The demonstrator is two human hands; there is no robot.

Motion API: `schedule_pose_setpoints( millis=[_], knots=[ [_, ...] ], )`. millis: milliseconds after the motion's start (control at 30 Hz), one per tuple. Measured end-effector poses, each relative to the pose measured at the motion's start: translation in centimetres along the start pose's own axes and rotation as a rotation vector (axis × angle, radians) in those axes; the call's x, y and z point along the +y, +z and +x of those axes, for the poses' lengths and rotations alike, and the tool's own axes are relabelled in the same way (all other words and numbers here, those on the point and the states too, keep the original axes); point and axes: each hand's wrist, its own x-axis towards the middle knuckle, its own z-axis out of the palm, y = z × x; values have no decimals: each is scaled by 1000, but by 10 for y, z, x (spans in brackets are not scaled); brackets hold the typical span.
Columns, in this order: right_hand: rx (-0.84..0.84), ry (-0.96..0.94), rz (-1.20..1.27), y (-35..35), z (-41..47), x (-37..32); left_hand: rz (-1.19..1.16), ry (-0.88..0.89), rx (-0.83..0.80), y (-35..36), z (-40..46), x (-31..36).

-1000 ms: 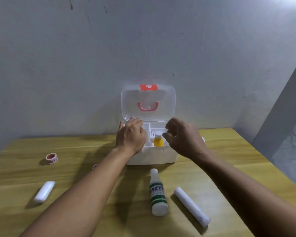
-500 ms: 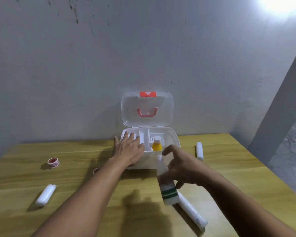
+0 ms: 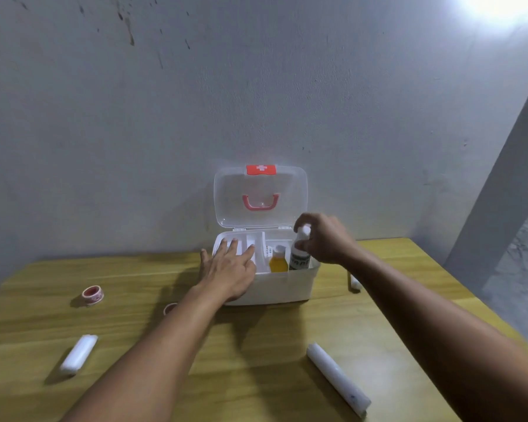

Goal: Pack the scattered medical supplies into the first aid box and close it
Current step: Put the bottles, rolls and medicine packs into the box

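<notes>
Honestly a fair bit is hidden: the right forearm covers most of a white roll just right of the first aid box, and the left arm hides all but a sliver of a small red ring on the wooden table. The white bottle label is too blurry to read. The right hand is clamped around that bottle, upright in the box's right compartment beside a little orange bottle. The left hand lies flat, fingers spread, on the box's left tray. The clear lid stands open, with a red handle. Smooth white rolls and a tape roll lie scattered.
</notes>
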Motion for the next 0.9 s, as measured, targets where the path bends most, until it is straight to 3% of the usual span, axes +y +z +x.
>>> schedule_pose_setpoints(
  millis=[100, 267, 367, 433, 500, 567, 667, 833, 900],
  knots=[
    [-31, 15, -146, 15, 3, 11, -3, 3, 0, 1, -1, -1],
    [-47, 29, -162, 18, 7, 21, 14, 7, 22, -2, 0, 1],
    [-21, 31, 69, 4, 5, 26, 38, 27, 136, -4, 2, 6],
    [103, 90, 233, -6, 4, 40, -17, 73, 231, -4, 2, 12],
    [215, 222, 154, -10, 2, 63, -114, 115, 305, -3, -2, 21],
    [139, 327, -51, -4, -3, 86, -185, 147, 337, 0, -6, 29],
    [-64, 357, -239, 15, -17, 113, -202, 149, 267, 6, -9, 36],
    [28, 286, -250, 21, -41, 116, -86, 149, 169, 7, -11, 35],
    [-42, 233, -273, 20, -58, 101, -72, 155, 141, 5, -12, 34]
  ],
)
